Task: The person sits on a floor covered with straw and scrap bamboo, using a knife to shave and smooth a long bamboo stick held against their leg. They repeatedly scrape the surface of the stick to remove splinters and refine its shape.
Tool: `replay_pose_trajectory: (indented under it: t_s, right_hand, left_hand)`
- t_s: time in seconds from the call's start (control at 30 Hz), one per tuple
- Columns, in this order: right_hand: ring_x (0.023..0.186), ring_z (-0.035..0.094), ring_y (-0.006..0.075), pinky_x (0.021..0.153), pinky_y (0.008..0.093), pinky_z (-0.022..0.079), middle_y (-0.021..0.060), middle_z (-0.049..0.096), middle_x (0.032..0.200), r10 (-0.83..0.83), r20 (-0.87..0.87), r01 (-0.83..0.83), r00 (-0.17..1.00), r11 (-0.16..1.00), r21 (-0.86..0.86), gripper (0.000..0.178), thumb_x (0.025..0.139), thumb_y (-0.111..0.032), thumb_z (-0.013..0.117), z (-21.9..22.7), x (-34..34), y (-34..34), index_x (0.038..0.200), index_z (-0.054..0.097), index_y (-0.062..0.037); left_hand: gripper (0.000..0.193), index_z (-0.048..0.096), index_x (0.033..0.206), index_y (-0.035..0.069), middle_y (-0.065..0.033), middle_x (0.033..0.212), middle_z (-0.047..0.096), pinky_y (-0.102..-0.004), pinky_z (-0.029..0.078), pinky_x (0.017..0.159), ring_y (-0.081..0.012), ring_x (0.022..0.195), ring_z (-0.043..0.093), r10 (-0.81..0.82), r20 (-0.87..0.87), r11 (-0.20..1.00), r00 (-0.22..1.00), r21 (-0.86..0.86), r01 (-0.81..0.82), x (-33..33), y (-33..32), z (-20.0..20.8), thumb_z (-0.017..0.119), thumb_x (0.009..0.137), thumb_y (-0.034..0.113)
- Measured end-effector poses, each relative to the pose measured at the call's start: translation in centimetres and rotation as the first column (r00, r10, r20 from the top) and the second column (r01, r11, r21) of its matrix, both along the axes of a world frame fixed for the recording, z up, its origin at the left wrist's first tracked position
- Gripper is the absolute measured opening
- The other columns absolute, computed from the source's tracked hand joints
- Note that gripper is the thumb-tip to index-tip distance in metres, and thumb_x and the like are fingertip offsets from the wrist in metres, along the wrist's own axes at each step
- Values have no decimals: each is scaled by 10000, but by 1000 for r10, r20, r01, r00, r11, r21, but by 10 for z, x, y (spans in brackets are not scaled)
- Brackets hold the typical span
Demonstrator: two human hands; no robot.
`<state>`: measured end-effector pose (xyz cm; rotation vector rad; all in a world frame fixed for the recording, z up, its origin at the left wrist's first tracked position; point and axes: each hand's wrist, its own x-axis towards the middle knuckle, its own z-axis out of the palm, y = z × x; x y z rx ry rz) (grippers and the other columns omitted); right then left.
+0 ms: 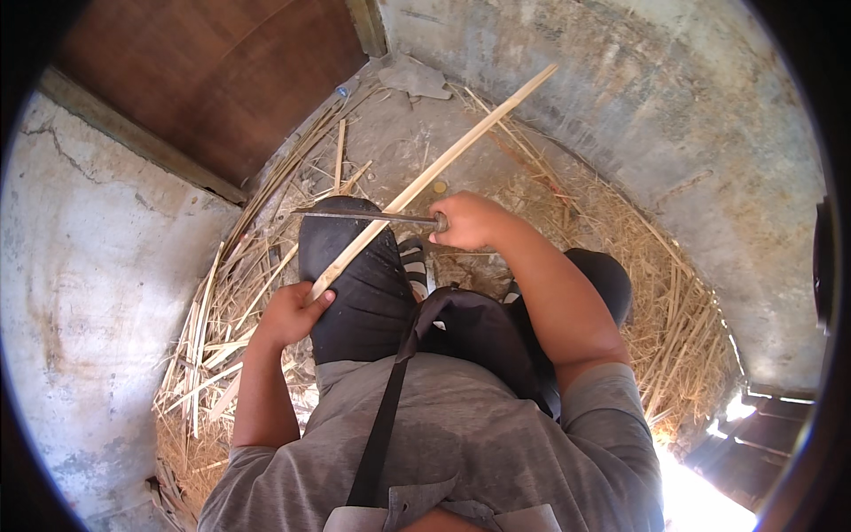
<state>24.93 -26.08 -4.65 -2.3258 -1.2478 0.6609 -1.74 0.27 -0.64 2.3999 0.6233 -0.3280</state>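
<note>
Work looks midway, judging by the litter: heaps of pale shavings [266, 293] and split strips lie on the floor on both sides of the knee [355, 275], so plenty of cane appears already pared, yet a long cane [425, 182] is under the blade now. It rests slantwise across the knee, its far end pointing past it toward the wall [620, 97]. Left hand [288, 315] is closed around the cane's near end, just beside the knee. Right hand [470, 220] is fisted on the handle of a knife [363, 215], whose blade lies crosswise on the cane above the knee
</note>
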Motion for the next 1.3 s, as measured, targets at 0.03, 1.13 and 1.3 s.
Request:
replay_pose_trajectory:
  t_s: [0.03, 1.13, 1.3]
  right_hand:
    - [1048, 667, 411, 900, 472, 532, 212, 711, 1087, -4, -2, 4, 1000, 1000, -3, 462, 821, -386, 773, -1, 2, 1, 1153, 713, -69]
    - [1103, 655, 405, 944, 463, 520, 223, 700, 1157, -143, -8, 143, 990, 990, 1, 554, 820, -424, 774, -12, 22, -12, 1216, 696, -44]
    - [1110, 651, 409, 949, 459, 518, 235, 695, 1163, -152, -3, 153, 988, 988, 13, 558, 826, -424, 768, -15, 18, -10, 1206, 694, -21]
  left_hand:
    - [526, 654, 853, -22, -231, 741, 649, -446, 497, 705, -367, 723, 662, 7, -3, 1000, 1000, -1, -7, 0, 0, 0, 691, 937, 496]
    - [523, 680, 887, -16, -223, 739, 657, -447, 497, 701, -369, 727, 665, 25, -22, 1000, 999, 14, -25, 2, -4, 1, 688, 935, 504]
    - [513, 691, 896, -13, -212, 731, 660, -442, 497, 695, -342, 717, 670, 16, -4, 1000, 1000, 22, -16, 0, -1, -3, 690, 937, 498]
